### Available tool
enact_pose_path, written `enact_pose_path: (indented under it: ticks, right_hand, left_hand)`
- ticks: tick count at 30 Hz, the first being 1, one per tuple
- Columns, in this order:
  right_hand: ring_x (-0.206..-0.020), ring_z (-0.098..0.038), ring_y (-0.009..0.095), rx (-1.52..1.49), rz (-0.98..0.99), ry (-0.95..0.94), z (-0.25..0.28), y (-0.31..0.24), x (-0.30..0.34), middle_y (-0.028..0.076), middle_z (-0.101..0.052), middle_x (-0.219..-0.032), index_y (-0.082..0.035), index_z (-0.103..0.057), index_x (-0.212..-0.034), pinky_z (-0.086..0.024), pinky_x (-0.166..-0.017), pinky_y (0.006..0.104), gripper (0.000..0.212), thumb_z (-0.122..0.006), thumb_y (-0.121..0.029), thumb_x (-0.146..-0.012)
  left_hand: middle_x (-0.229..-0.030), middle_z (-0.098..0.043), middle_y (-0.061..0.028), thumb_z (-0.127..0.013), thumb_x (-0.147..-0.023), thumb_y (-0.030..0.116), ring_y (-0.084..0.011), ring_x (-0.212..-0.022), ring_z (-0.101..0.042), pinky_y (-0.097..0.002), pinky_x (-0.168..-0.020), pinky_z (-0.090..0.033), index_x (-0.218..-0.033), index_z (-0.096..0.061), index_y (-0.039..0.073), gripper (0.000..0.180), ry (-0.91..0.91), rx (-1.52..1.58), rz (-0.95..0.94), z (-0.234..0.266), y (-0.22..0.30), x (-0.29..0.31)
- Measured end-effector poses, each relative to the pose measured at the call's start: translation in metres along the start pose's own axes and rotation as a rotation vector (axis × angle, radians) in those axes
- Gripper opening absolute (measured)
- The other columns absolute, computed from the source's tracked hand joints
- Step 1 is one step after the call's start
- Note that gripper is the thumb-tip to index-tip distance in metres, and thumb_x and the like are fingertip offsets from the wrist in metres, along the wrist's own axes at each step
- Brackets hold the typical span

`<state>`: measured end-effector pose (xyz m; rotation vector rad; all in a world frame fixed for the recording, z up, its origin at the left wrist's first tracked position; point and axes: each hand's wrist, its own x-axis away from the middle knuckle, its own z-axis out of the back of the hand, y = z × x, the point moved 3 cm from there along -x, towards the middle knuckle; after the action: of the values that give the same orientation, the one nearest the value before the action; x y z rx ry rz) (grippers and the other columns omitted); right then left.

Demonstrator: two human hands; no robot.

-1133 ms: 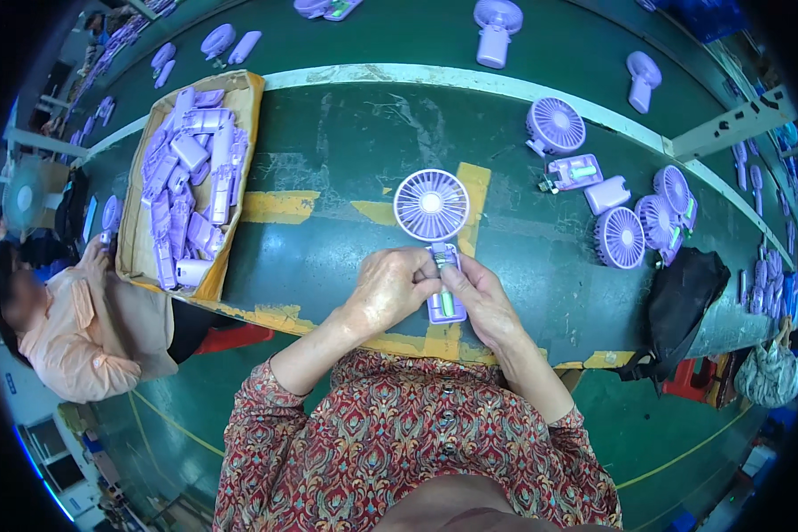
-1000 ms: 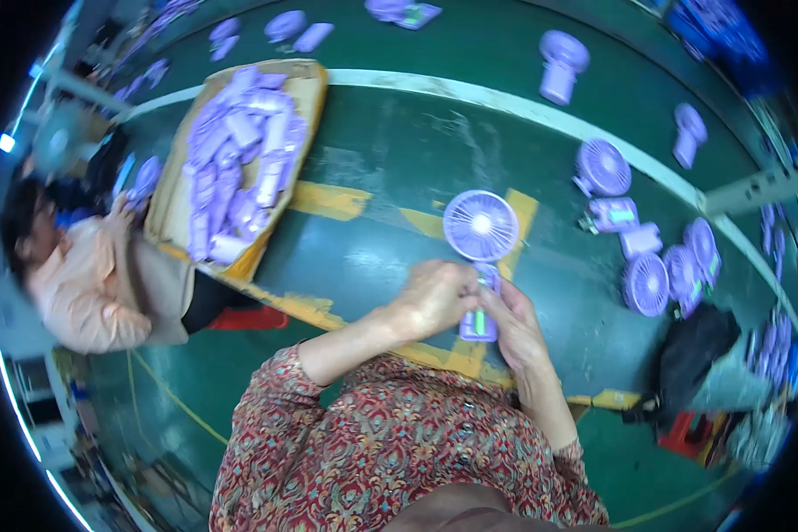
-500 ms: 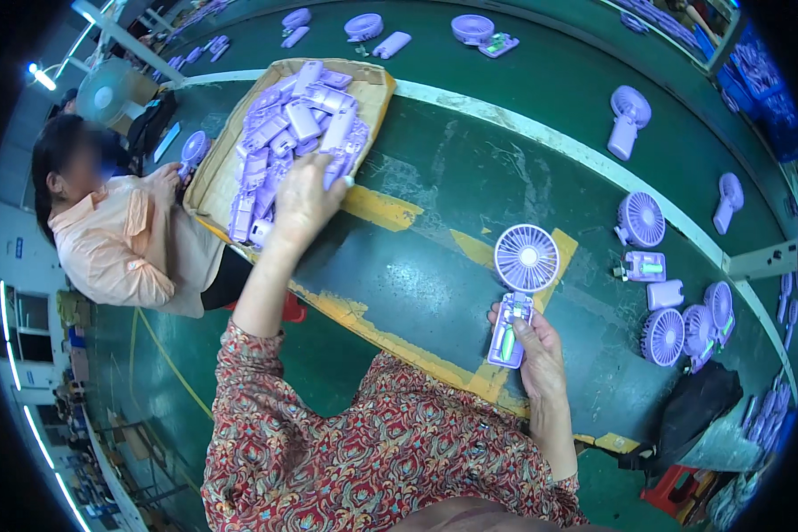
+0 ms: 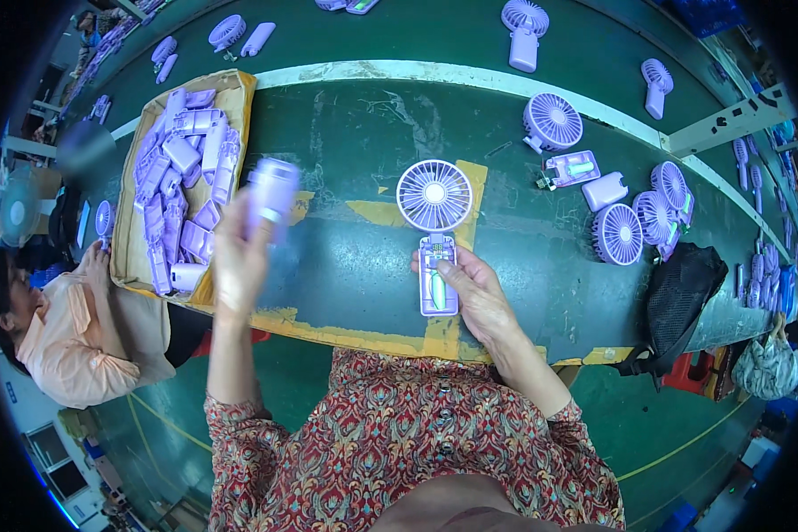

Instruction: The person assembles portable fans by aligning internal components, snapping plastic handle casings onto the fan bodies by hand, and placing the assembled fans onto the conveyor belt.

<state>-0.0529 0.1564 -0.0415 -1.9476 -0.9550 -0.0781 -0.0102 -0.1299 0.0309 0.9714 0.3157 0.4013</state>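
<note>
My right hand (image 4: pixel 476 290) grips the handle of a purple handheld fan (image 4: pixel 434 197) over the green table. The handle is uncovered, so a green battery cell (image 4: pixel 437 291) and a small circuit board show inside it. To the left, my left hand (image 4: pixel 241 257) is closed on a purple plastic handle cover (image 4: pixel 273 193), raised above the table and blurred by motion. Just beyond that hand stands a shallow cardboard box (image 4: pixel 122 239) full of similar purple covers (image 4: pixel 183 152).
At the right lie several purple fans (image 4: pixel 618 233), an uncovered handle (image 4: pixel 572 168) and a loose cover (image 4: pixel 605 191). A black bag (image 4: pixel 685 297) hangs over the right table edge. More fans (image 4: pixel 523 40) lie beyond the white strip (image 4: pixel 372 73). A co-worker (image 4: pixel 71 328) sits at the left.
My left hand has come out of the cardboard box with a purple handle cover. My right hand still holds the fan. The whole view has turned to the right.
</note>
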Motion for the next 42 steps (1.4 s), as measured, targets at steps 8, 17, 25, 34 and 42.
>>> enact_pose_path:
  ticks: [8,17,25,34,42]
  right_hand:
    - [-0.104,-0.058,0.017,-0.036,0.016,0.017,-0.002,0.007,-0.002,0.013,-0.06,-0.112,0.001,-0.047,-0.122,-0.048,-0.086,0.028,0.032,-0.049,-0.011,-0.093]
    - [-0.096,-0.059,0.013,-0.03,0.027,0.072,-0.002,0.009,-0.003,0.01,-0.06,-0.108,0.0,-0.046,-0.124,-0.048,-0.085,0.0268,0.033,-0.049,-0.009,-0.092]
    - [-0.096,-0.054,0.01,0.071,0.092,0.077,-0.009,0.003,0.002,0.005,-0.057,-0.107,-0.002,-0.046,-0.124,-0.045,-0.085,0.0245,0.032,-0.048,-0.007,-0.093]
    - [-0.105,-0.049,0.014,-0.109,0.006,-0.012,-0.008,0.006,0.006,0.008,-0.05,-0.119,-0.002,-0.035,-0.135,-0.041,-0.092,0.0287,0.044,-0.043,-0.008,-0.092]
    - [-0.111,-0.046,0.017,0.013,0.007,-0.132,-0.013,0.001,0.009,0.009,-0.044,-0.126,-0.004,-0.021,-0.142,-0.039,-0.093,0.0297,0.062,-0.038,-0.007,-0.083]
  left_hand:
    - [-0.104,-0.056,-0.0204,-0.068,-0.073,0.011,-0.0378,-0.094,-0.055,-0.0442,-0.082,-0.045,-0.111,-0.051,-0.004,0.045,-0.253,-0.454,-0.318,-0.083,0.039,0.058]
    - [-0.088,-0.063,-0.0187,-0.071,-0.069,0.02,-0.0319,-0.075,-0.062,-0.0394,-0.069,-0.05,-0.094,-0.056,-0.004,0.039,-0.421,-0.392,0.156,-0.081,0.049,0.059]
    - [-0.082,-0.064,-0.0196,-0.065,-0.076,0.019,-0.0299,-0.067,-0.066,-0.0378,-0.063,-0.053,-0.121,-0.039,-0.006,0.058,-0.46,-0.114,0.047,-0.105,0.067,0.087]
    - [-0.074,-0.063,-0.0266,-0.063,-0.077,0.024,-0.0353,-0.062,-0.065,-0.042,-0.056,-0.053,-0.125,-0.04,-0.007,0.062,-0.436,-0.285,-0.075,-0.113,0.068,0.091]
    - [-0.07,-0.062,-0.0261,-0.066,-0.075,0.027,-0.0347,-0.055,-0.064,-0.0415,-0.049,-0.051,-0.12,-0.044,-0.015,0.065,-0.417,-0.38,-0.179,-0.113,0.067,0.094]
